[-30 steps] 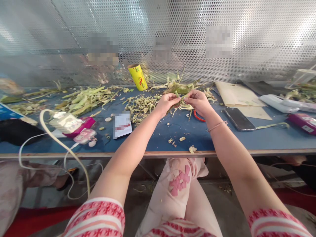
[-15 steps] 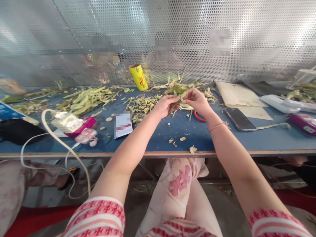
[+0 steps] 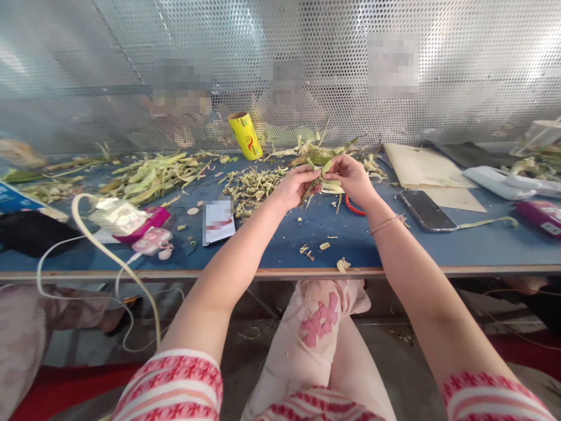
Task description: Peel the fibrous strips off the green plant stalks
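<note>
Above the middle of the blue table (image 3: 276,248), my left hand (image 3: 293,187) is closed in a pinch around a small bundle of wilted green plant stems (image 3: 323,173). Touching the same stems from the other side, my right hand (image 3: 351,177) has its thumb and fingers pinched at the upper leafy tips. The lower ends are partly hidden behind my left fingers. Just left of my hands lies a heap of short, curled, pale green plant pieces (image 3: 252,186). Longer stalks and leaves (image 3: 315,154) lie behind them.
A yellow tube (image 3: 246,137) stands tilted near the perforated metal wall (image 3: 324,47). Long peeled strips (image 3: 153,178), a small card-like device (image 3: 219,222) and cabled chargers (image 3: 120,216) are leftward. A red ring (image 3: 355,206), phone (image 3: 427,210) and cardboard (image 3: 421,166) are rightward.
My hands stay together on the stems. The right fingers have shifted slightly at the leafy tips, which now stand a little more apart.
</note>
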Motion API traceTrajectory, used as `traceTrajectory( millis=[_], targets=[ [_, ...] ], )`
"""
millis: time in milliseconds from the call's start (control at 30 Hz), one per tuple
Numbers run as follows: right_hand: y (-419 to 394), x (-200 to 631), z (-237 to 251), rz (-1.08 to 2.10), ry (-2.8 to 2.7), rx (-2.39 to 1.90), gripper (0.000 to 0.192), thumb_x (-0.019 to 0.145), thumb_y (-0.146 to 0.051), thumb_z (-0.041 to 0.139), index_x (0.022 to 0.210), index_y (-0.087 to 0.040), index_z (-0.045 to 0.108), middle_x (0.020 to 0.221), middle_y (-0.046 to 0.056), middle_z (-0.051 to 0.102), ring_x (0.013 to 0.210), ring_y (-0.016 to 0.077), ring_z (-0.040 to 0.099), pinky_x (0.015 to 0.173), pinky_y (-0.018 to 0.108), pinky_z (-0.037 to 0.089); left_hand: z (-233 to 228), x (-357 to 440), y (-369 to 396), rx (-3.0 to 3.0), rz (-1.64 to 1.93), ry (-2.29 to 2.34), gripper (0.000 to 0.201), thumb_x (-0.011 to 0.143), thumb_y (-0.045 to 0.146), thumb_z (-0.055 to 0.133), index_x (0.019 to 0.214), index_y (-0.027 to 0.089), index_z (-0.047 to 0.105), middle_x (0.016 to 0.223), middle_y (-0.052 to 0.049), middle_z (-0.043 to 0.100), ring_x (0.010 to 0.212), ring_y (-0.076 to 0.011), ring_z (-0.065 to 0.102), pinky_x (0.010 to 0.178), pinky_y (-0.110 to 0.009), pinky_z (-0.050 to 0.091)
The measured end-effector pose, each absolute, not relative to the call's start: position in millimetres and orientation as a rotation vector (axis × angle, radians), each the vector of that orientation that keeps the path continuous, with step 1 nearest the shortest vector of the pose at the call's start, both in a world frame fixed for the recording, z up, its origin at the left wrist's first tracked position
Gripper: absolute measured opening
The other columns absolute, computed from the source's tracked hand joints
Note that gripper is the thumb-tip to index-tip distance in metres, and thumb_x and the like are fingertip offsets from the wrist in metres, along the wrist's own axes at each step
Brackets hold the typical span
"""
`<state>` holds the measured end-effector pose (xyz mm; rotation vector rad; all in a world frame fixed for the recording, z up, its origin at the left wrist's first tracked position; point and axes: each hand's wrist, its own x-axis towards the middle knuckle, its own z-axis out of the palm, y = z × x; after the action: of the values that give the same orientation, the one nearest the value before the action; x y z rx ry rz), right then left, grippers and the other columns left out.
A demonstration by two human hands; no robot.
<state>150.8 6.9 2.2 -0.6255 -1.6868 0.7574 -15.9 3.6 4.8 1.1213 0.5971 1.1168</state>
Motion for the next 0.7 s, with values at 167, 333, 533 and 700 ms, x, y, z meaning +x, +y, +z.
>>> traceTrajectory(
  millis=[167, 333, 533, 700],
  targets=[
    [4, 154, 3, 0.577, -1.598, -0.62, 0.027, 0.082, -0.047, 0.064, 0.086, -0.022, 0.054, 0.075, -0.002, 0.051, 0.069, 0.0104, 0.05, 0.068, 0.027, 0.045, 5, -13, 3, 1.066, 1.271, 0.602, 0.014, 0.07, 0.014, 0.074, 0.07, 0.016, 0.06, 0.069, 0.002, 0.063, 0.059, -0.0074, 0.057, 0.063, -0.025, 0.049],
    [-10, 153, 5, 0.212, -1.623, -0.819, 0.036, 0.089, -0.048, 0.052, 0.069, -0.02, 0.054, 0.063, -0.001, 0.048, 0.064, 0.0116, 0.048, 0.064, 0.028, 0.04, 1, -12, 6, 1.054, 1.376, 0.672, 0.023, 0.069, 0.016, 0.073, 0.063, 0.017, 0.051, 0.061, 0.004, 0.056, 0.056, -0.0067, 0.052, 0.062, -0.025, 0.048],
    [-12, 135, 0, 0.31, -1.796, -1.157, 0.043, 0.084, -0.046, 0.057, 0.053, -0.017, 0.057, 0.05, 0.001, 0.054, 0.062, 0.0153, 0.055, 0.062, 0.028, 0.039, 1, -10, 6, 1.013, 1.466, 0.707, 0.018, 0.07, 0.017, 0.073, 0.068, 0.017, 0.055, 0.062, 0.006, 0.058, 0.056, -0.0062, 0.055, 0.062, -0.024, 0.046],
    [-1, 128, -9, 0.457, -1.669, -1.1, 0.033, 0.08, -0.045, 0.06, 0.064, -0.016, 0.064, 0.061, 0.003, 0.064, 0.066, 0.0171, 0.059, 0.064, 0.029, 0.044, -1, -5, 6, 1.064, 1.498, 0.74, 0.019, 0.069, 0.014, 0.074, 0.067, 0.017, 0.055, 0.064, 0.006, 0.061, 0.063, -0.0071, 0.058, 0.071, -0.024, 0.046]
  ],
)
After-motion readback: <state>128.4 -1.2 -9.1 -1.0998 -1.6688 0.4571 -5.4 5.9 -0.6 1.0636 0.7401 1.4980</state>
